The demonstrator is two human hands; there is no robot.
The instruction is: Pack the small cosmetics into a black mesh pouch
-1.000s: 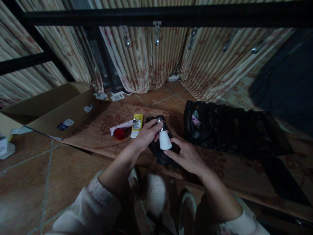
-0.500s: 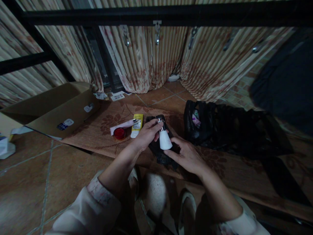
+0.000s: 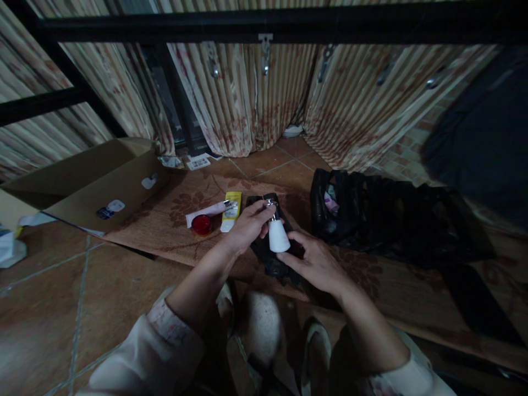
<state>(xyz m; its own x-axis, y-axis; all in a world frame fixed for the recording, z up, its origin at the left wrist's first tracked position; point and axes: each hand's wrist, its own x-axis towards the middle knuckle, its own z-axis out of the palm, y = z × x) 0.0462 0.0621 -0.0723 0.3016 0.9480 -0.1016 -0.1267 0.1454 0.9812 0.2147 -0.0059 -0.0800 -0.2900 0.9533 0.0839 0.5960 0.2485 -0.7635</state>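
Observation:
A white cosmetic bottle [image 3: 279,237] with a silver neck is held tilted over a crumpled black plastic bag [image 3: 275,266]. My left hand [image 3: 246,224] is closed on its silver top. At the wider white base, the fingers and thumb of my right hand [image 3: 313,259] grip the bottle from the right. Left of my hands lie a yellow and white packet [image 3: 231,210], a pale pink tube [image 3: 208,212] with a silver cap, and a round red jar [image 3: 202,224].
All this lies on a brown patterned cloth [image 3: 177,236]. An open cardboard box [image 3: 111,192] stands at the left. Several black plastic bags [image 3: 396,220] lie at the right. Striped curtains [image 3: 247,104] hang behind a dark metal bar [image 3: 289,25].

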